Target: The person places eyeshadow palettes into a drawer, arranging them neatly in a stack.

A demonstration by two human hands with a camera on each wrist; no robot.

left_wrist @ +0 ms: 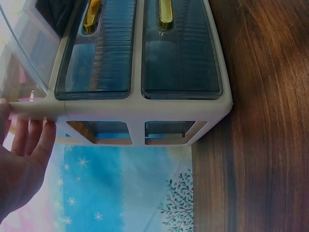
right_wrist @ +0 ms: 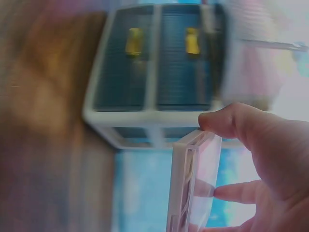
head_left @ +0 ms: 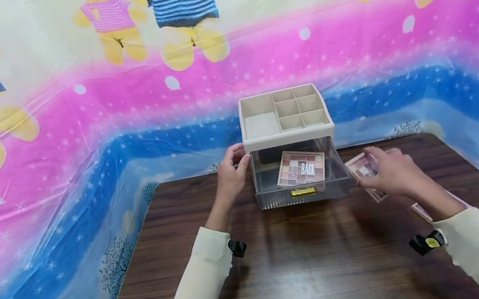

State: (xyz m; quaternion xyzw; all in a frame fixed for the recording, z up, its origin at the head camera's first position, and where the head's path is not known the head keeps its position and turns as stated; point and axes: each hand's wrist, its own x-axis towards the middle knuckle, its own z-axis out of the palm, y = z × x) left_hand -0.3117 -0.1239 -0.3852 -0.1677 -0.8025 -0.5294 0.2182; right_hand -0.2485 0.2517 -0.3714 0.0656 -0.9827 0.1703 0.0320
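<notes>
A beige-framed drawer organizer (head_left: 288, 139) stands on the table with its clear top drawer (head_left: 278, 200) pulled out. Inside that drawer lies an eyeshadow palette (head_left: 301, 168) with "BACK" printed on its lid. My left hand (head_left: 232, 175) is at the organizer's left side, the fingers touching the frame beside the drawer, as the left wrist view also shows. With thumb and fingers, my right hand (head_left: 397, 173) pinches a second eyeshadow palette (head_left: 364, 168), tilted, just right of the drawer. The right wrist view shows this palette (right_wrist: 181, 179) edge-on.
Another flat case (head_left: 421, 211) lies on the table, partly hidden under the right forearm. Divided compartments (head_left: 300, 107) top the organizer. Below the pulled-out drawer are two pushed-in drawers (left_wrist: 181, 63) with gold handles. A patterned cloth (head_left: 201, 100) hangs behind the wooden table (head_left: 300, 258).
</notes>
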